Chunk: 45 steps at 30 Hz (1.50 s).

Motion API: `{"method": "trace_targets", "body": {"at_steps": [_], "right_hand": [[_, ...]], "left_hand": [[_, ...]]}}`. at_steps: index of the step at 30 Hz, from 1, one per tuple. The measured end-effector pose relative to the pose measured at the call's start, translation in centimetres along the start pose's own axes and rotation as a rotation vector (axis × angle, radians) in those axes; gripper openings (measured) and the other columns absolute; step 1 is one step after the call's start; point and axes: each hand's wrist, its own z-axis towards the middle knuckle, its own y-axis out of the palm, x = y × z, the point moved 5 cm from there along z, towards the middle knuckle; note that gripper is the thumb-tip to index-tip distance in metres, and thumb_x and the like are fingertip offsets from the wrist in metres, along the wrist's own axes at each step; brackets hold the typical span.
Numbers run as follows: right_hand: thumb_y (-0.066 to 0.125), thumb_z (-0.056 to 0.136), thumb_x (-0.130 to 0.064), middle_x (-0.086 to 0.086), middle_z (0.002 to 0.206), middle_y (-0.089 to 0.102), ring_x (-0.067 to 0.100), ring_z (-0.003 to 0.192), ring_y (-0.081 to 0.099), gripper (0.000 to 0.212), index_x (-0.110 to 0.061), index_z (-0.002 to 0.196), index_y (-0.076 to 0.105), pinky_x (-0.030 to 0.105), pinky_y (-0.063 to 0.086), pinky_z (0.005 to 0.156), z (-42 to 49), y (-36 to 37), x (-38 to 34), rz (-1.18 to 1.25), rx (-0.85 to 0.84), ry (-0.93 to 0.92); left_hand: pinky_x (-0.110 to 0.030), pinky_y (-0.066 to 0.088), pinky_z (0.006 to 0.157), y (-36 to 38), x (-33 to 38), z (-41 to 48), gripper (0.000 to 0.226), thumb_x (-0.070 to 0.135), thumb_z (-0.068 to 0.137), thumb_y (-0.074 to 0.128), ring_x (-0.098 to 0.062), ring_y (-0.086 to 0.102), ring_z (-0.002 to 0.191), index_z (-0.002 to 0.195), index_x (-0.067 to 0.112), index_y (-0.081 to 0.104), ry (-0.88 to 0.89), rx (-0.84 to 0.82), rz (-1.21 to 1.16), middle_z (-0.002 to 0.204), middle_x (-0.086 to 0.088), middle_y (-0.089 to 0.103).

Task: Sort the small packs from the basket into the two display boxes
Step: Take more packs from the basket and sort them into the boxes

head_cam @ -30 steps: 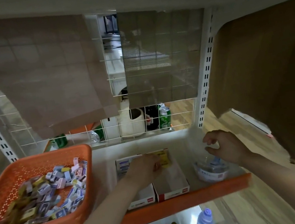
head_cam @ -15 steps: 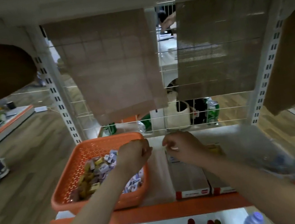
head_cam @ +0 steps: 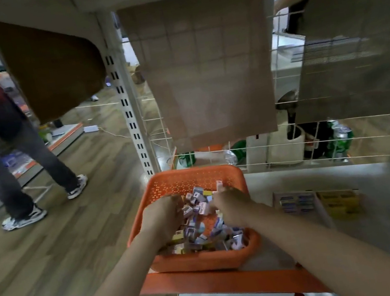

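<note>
The left hand and right hand are buried close together among the small coloured cardboard packs in the perforated orange plastic basket; whether any is gripped cannot be told. The two open cardboard display boxes lie rightward, nearer the right hand.

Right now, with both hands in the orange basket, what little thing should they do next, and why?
Probably pinch one pack each and lift: the left hand and right hand are among the small packs in the basket, and the two display boxes wait to its right.
</note>
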Motion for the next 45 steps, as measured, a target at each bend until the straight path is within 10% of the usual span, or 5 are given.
{"method": "trace_targets", "body": {"at_steps": [18,26,34,39,45], "right_hand": [[0.052,0.087,0.002,0.009,0.131,0.047,0.026,0.125,0.036,0.037,-0.007,0.122,0.059,0.039,0.029,0.103,2.6,2.2,-1.4,-0.462,-0.196,-0.228],[0.052,0.087,-0.004,0.008,0.109,0.058,0.024,0.099,0.056,0.023,-0.011,0.109,0.055,0.039,0.048,0.08,1.7,0.9,-0.4,0.122,0.062,-0.226],[0.062,0.084,-0.005,-0.003,0.066,0.049,0.009,0.053,0.041,0.015,-0.01,0.098,0.063,0.022,0.033,0.052,1.1,-0.3,1.0,0.536,0.089,-0.119],[0.066,0.082,-0.002,0.004,0.084,0.061,0.015,0.077,0.059,0.01,-0.004,0.092,0.064,0.009,0.041,0.059,0.7,-0.3,1.3,0.497,0.061,-0.088],[0.058,0.082,0.001,0.006,0.099,0.056,0.017,0.085,0.054,0.027,-0.011,0.107,0.059,0.033,0.049,0.073,0.5,0.8,0.8,0.331,0.02,-0.136]], "left_hand": [[-0.023,0.051,0.078,3.2,-1.8,1.6,0.035,0.021,0.092,0.052,-0.012,0.054,0.118,0.127,0.024,0.056,0.042,-0.022,-0.059,0.144,0.011,0.041],[-0.035,0.035,0.107,5.0,-0.5,3.5,0.036,0.031,0.095,0.051,-0.019,0.044,0.124,0.131,0.024,0.052,0.088,-0.071,0.014,0.13,0.002,0.051],[-0.034,0.05,0.093,6.2,-0.1,4.1,0.028,0.015,0.092,0.056,-0.019,0.055,0.11,0.12,0.014,0.058,0.184,-0.165,0.052,0.125,-0.003,0.054],[-0.035,0.05,0.088,5.6,0.3,3.7,0.041,0.004,0.095,0.044,-0.025,0.055,0.112,0.135,0.013,0.043,0.226,-0.138,0.102,0.13,-0.005,0.047],[-0.034,0.05,0.09,5.5,-0.6,3.3,0.049,0.013,0.089,0.055,-0.024,0.054,0.115,0.134,0.019,0.038,0.132,-0.088,-0.049,0.13,-0.003,0.052]]}}
